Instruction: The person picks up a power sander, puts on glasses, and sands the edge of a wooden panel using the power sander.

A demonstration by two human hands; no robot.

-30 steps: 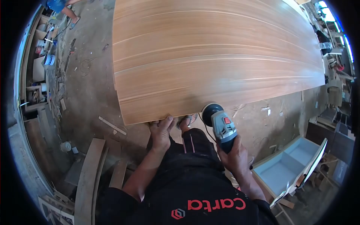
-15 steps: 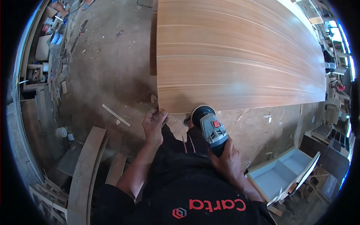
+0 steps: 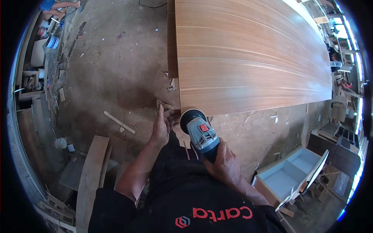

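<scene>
A large wood-grain panel (image 3: 252, 66) lies in front of me, its near left corner close to my hands. My right hand (image 3: 225, 161) is wrapped round the rear of a grey and black power sander (image 3: 202, 134) with a red switch. The sander's round black head touches or overlaps the panel's near edge at that corner. Just left of the corner is my left hand (image 3: 163, 126), thumb up and fingers pointing toward the panel's edge. Its fingertips are partly in shadow, and whether they touch the panel is unclear.
A white drawer box (image 3: 289, 173) stands at the lower right. Long boards (image 3: 91, 174) lean at the lower left, near a thin wood strip (image 3: 119, 122) on the floor. A white bucket (image 3: 52, 41) stands at the upper left, below another person's legs (image 3: 64, 7).
The sander in my right hand has moved left along the near edge to the corner. My left hand has left the edge it rested on and turned thumb up. The panel appears further right in view.
</scene>
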